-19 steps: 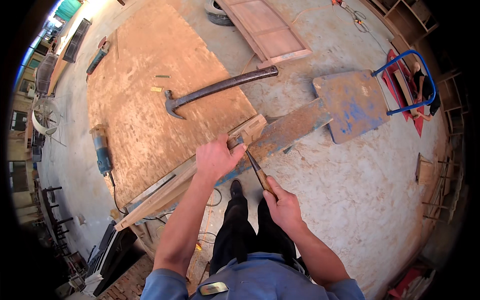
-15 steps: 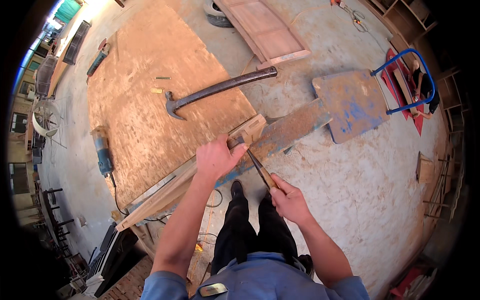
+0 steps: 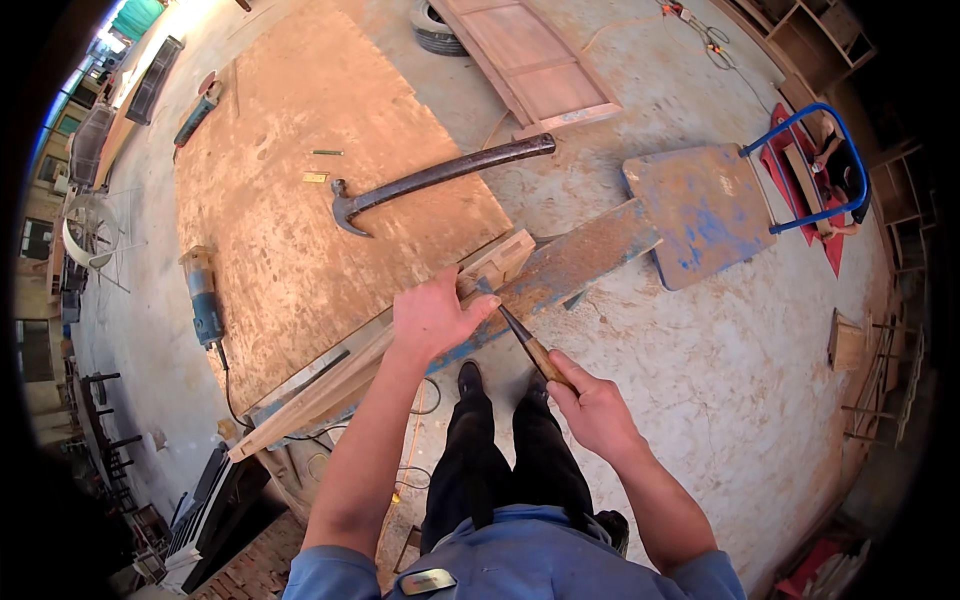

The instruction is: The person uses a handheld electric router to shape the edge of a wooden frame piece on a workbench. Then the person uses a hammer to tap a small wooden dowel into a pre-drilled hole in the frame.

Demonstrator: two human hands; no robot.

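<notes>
A long pale wooden rail [image 3: 320,398] lies slantwise along the near edge of the work board. My left hand [image 3: 430,315] is closed over it near its right end, fingers on the far side and thumb stretched along the near side. My right hand [image 3: 598,412] grips the wooden handle of a chisel [image 3: 533,347]. Its dark blade points up and left toward the rail, ending beside my left thumb; the very tip is hard to make out. Beyond both hands a claw hammer [image 3: 450,182] rests on the plywood work board [image 3: 300,110].
An angle grinder [image 3: 203,305] lies at the board's left edge, another grinder [image 3: 198,112] farther back. A paint-stained beam [image 3: 585,255] runs right toward a blue-handled platform trolley [image 3: 700,210]. A panelled wooden door [image 3: 530,65] stands beyond. At far right a person [image 3: 840,165] is beside a red piece.
My right hand and the chisel have shifted slightly down and right, away from the rail. My left hand keeps its place on the rail.
</notes>
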